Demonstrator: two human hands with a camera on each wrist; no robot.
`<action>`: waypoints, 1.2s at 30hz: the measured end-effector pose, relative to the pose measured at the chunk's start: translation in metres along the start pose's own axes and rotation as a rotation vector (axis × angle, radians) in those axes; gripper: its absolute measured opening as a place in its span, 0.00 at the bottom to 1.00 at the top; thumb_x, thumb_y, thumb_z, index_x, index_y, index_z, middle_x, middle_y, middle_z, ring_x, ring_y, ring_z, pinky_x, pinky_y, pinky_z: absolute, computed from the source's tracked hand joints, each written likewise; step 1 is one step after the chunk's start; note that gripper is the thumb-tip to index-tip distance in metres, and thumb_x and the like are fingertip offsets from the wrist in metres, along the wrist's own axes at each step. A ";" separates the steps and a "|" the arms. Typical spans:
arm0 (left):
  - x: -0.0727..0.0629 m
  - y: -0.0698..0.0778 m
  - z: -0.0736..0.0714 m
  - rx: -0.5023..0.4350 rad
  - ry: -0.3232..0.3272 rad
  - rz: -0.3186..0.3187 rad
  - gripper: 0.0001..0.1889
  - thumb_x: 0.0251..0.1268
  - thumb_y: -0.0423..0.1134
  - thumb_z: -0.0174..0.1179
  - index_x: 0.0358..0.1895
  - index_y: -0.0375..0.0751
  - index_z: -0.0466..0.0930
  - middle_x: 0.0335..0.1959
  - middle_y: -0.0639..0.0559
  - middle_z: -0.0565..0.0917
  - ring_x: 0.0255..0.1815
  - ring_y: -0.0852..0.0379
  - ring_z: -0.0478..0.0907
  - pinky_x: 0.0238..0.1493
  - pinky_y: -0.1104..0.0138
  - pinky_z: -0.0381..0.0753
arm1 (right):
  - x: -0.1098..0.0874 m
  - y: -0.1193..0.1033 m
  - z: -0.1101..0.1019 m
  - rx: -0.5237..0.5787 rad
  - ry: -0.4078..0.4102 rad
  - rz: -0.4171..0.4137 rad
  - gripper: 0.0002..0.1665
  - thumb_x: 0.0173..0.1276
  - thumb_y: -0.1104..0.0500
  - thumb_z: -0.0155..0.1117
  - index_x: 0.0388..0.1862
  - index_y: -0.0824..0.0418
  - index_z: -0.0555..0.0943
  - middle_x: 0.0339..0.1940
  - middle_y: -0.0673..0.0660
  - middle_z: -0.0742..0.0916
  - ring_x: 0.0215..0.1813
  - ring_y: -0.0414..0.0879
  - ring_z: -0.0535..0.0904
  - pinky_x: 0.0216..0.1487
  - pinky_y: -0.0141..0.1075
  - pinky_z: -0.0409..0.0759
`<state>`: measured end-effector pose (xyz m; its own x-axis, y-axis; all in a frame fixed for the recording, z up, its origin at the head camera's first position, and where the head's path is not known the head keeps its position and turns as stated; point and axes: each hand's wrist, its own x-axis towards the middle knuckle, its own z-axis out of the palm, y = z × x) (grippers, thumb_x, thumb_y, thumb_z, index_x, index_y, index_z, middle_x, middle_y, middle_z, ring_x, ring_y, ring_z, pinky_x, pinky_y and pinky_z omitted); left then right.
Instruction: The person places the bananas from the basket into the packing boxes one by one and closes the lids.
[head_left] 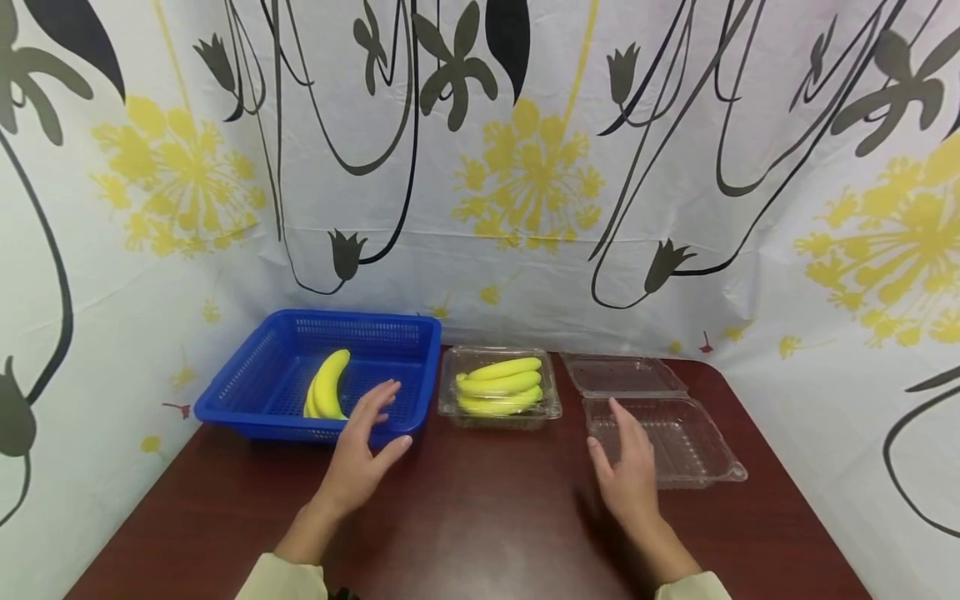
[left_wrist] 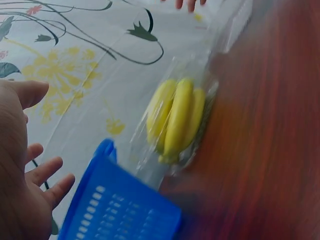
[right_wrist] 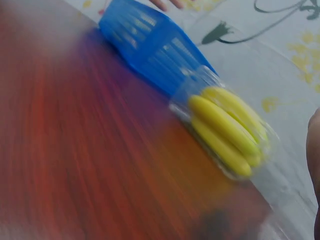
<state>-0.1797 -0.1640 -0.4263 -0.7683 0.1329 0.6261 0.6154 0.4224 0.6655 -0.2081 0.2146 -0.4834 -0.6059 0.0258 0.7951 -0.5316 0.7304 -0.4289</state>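
My left hand [head_left: 356, 467] is raised near the front right of the blue basket [head_left: 255, 427], fingers spread and holding nothing. Inside the basket lie yellow bananas [head_left: 330, 383], their lower ends hidden behind its front wall. My right hand [head_left: 628, 475] hovers at the left side of an opened clear plastic clamshell box [head_left: 693, 442], fingers extended, overlapping it in the head view. Between the hands, farther back, stands a closed clear clamshell box [head_left: 551, 400] with several bananas [head_left: 498, 385] in it. Both wrist views show these boxed bananas [left_wrist: 177, 117] [right_wrist: 227, 127].
The dark red-brown table [head_left: 487, 517] ends at the back against a white patterned cloth [head_left: 480, 283], which also covers both sides. The opened box's lid [head_left: 626, 375] is laid back toward the cloth. The basket fills the table's back left corner.
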 end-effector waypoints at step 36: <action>0.058 -0.074 -0.089 0.443 -0.208 -0.155 0.38 0.60 0.45 0.68 0.73 0.48 0.63 0.71 0.31 0.58 0.65 0.24 0.56 0.54 0.31 0.60 | 0.009 0.107 -0.093 -0.247 0.063 0.198 0.41 0.51 0.65 0.72 0.66 0.64 0.72 0.61 0.71 0.75 0.59 0.72 0.68 0.51 0.70 0.59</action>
<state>-0.2537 -0.2674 -0.4033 -0.8912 0.1954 0.4093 0.3925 0.7845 0.4801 -0.2152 0.3568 -0.4827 -0.6412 0.2202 0.7351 -0.2433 0.8502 -0.4669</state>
